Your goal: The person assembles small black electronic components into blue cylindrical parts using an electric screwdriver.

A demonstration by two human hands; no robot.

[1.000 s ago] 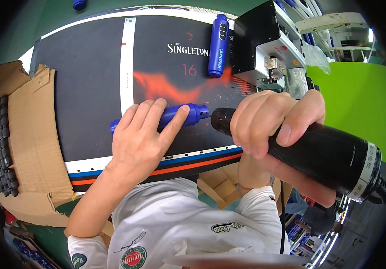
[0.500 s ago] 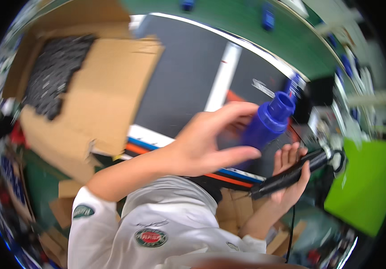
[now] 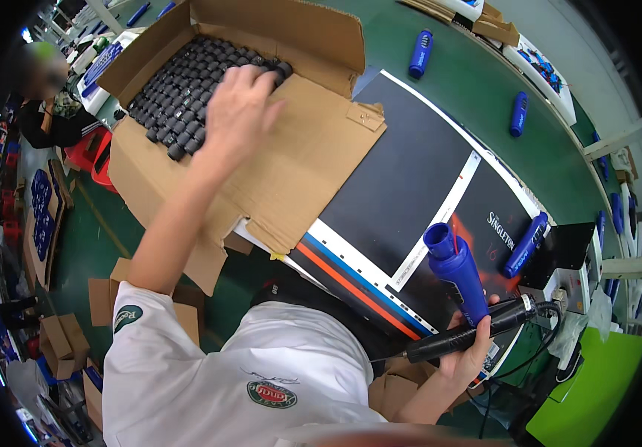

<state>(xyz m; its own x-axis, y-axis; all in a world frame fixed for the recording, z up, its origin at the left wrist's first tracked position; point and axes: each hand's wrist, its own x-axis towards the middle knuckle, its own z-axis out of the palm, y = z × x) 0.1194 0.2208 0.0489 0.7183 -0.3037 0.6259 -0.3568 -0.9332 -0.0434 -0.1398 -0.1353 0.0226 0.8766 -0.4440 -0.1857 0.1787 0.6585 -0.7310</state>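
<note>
My left hand [image 3: 239,115] is over a cardboard box [image 3: 313,141], its fingertips at the far edge of the rows of small black cylindrical parts [image 3: 179,93]. The thumb stands away from the fingers, and no held part shows. At the right, my right hand [image 3: 466,354] is closed around a black electric screwdriver [image 3: 473,328], which lies slantwise with its bit toward my body. The same hand steadies a blue tubular housing [image 3: 459,276] against the screwdriver; its open end tilts up and a bit of red wire shows at the mouth.
A dark printed sheet [image 3: 403,164] covers the bench beneath. Another blue housing [image 3: 526,244] lies on it at the right, and two more, one of them a blue tube [image 3: 421,54], lie on the green surface beyond. A cable [image 3: 552,335] trails from the screwdriver. A person [image 3: 49,104] sits far left.
My left hand has let go of the blue housing and moved up left to the black parts. The housing is now in my right hand with the screwdriver. The view has shifted left.
</note>
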